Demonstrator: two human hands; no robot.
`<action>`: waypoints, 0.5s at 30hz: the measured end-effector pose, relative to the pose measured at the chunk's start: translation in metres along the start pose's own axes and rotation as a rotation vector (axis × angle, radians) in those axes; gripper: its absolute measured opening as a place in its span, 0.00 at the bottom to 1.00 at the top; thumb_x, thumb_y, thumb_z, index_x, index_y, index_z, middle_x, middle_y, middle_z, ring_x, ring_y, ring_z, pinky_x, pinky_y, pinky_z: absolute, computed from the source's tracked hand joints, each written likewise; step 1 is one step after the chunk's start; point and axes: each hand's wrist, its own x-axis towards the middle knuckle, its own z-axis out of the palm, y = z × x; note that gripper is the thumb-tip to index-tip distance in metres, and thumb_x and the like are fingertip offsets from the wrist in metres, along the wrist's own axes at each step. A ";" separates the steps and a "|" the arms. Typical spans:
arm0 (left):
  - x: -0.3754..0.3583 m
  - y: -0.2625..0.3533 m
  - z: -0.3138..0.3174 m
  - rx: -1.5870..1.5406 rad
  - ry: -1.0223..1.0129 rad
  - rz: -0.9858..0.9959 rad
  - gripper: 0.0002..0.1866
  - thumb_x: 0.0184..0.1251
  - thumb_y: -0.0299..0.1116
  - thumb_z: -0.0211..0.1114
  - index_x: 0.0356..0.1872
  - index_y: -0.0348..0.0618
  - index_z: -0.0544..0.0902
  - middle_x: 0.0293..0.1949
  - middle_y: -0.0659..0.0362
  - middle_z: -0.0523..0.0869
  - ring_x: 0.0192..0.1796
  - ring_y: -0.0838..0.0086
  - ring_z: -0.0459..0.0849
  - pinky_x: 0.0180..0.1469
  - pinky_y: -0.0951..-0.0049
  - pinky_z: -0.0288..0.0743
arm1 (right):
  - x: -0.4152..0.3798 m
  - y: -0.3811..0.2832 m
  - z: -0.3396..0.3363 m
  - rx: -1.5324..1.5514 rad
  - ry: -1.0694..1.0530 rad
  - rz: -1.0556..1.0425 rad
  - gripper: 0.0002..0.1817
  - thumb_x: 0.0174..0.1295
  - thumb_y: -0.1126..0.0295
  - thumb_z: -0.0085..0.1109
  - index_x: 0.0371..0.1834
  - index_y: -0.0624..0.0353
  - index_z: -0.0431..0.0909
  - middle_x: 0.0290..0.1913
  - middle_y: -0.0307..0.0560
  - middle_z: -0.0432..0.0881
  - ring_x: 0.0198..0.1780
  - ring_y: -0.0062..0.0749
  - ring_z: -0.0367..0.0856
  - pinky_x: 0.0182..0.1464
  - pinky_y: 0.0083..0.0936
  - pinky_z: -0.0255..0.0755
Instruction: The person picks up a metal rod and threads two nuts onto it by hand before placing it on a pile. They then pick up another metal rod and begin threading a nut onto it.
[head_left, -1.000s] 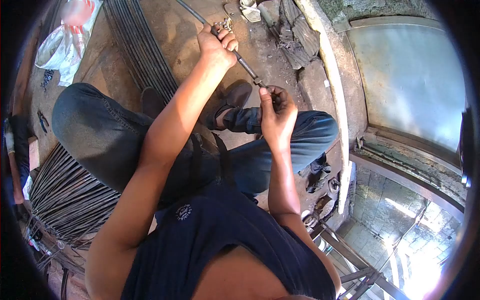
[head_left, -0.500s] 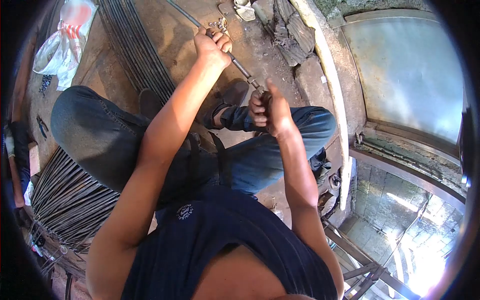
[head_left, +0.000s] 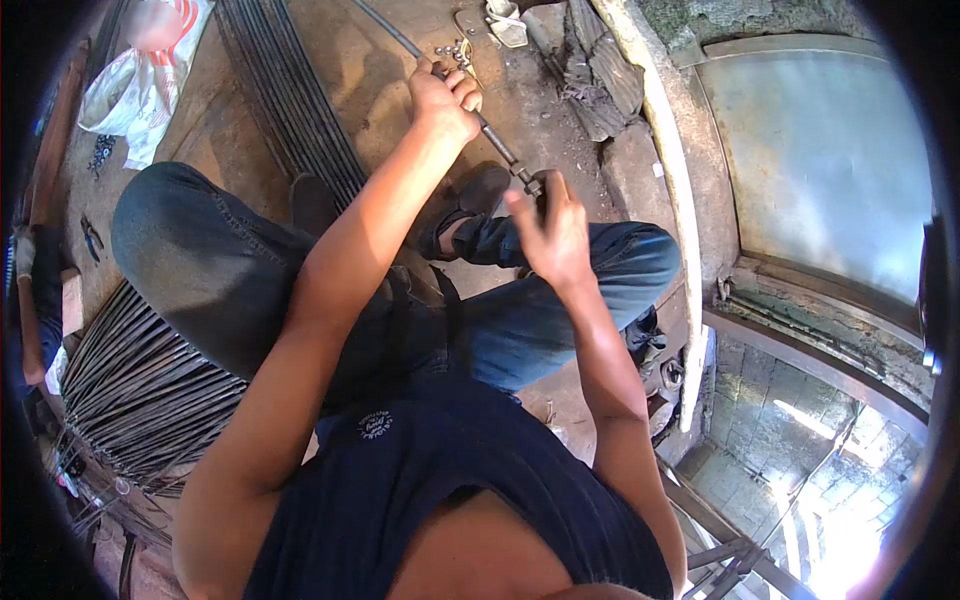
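My left hand [head_left: 445, 102] is closed around a long dark metal rod [head_left: 395, 35], which slants from the top of the view down to the right. A metal fitting [head_left: 523, 175] sits at the rod's lower end. At that end, my right hand [head_left: 555, 230] has its fingers curled against a dark metal piece [head_left: 540, 188], partly hidden by the hand. Its thumb sticks out to the left, away from the fingers. Small round metal parts [head_left: 450, 50] lie on the ground just beyond my left hand.
Bundles of dark rods lie ahead [head_left: 290, 90] and at left [head_left: 150, 390]. Near my knee are pliers [head_left: 92, 240] and a white plastic bag [head_left: 140, 100]. A pale pole [head_left: 675, 180] runs along the right, beside a metal sheet [head_left: 820, 150]. Another person's arm [head_left: 28, 320] shows at far left.
My right hand has turned at the rod's end; its thumb has swung to the left and its fingers to the right. My left hand keeps its hold. The whole view has shifted slightly.
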 end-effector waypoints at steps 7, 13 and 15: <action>0.000 -0.004 -0.001 0.018 0.061 -0.005 0.20 0.77 0.49 0.45 0.24 0.51 0.65 0.14 0.69 0.61 0.13 0.80 0.53 0.16 0.77 0.44 | -0.005 0.012 0.006 0.247 -0.040 0.255 0.23 0.68 0.53 0.57 0.29 0.66 0.73 0.21 0.48 0.73 0.21 0.41 0.72 0.24 0.34 0.64; -0.001 -0.001 0.000 -0.010 0.001 -0.032 0.19 0.77 0.50 0.44 0.27 0.51 0.65 0.14 0.68 0.61 0.13 0.79 0.53 0.16 0.78 0.43 | -0.005 0.008 0.006 0.041 -0.053 0.140 0.17 0.63 0.62 0.65 0.37 0.67 0.74 0.22 0.54 0.75 0.23 0.37 0.75 0.25 0.34 0.66; -0.003 -0.001 0.003 -0.016 -0.007 -0.028 0.19 0.77 0.50 0.44 0.28 0.51 0.65 0.14 0.68 0.61 0.13 0.80 0.53 0.15 0.77 0.44 | -0.007 0.010 0.011 0.503 -0.316 0.492 0.17 0.63 0.62 0.66 0.37 0.67 0.74 0.23 0.53 0.77 0.22 0.37 0.75 0.25 0.33 0.66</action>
